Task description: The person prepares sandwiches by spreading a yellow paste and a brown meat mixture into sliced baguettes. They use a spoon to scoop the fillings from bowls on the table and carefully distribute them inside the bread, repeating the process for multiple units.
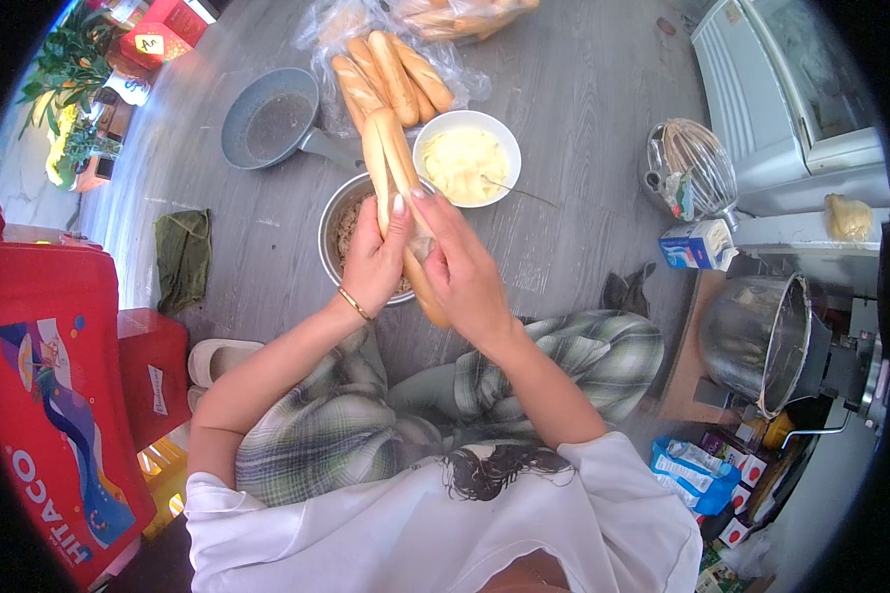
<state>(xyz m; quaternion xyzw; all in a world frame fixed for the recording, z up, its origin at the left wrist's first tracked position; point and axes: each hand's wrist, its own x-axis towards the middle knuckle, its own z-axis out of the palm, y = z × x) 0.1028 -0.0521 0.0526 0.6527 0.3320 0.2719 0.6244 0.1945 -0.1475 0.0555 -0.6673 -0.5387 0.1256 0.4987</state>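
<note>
Both of my hands grip one long, thin bread stick (389, 144) that is split lengthwise. My left hand (376, 259) holds its left side, thumb on the slit. On the other side my right hand (466, 270) spreads the slit, its fingers partly hidden. Below the bread stands a metal pot (329, 248) with a brown, crumbly filling (350, 219), largely covered by my hands. Just beyond, a white bowl (515, 152) contains a pale yellow spread (460, 159) and a spoon (519, 191). Several more bread sticks (393, 74) lie on clear plastic at the top.
A grey frying pan (271, 118) lies left of the bread, handle towards the pot. Red cooler box (44, 296) and green cloth (183, 256) are at left. On the right are a wire whisk (693, 167), a carton (693, 244) and a steel mixing bowl (749, 341).
</note>
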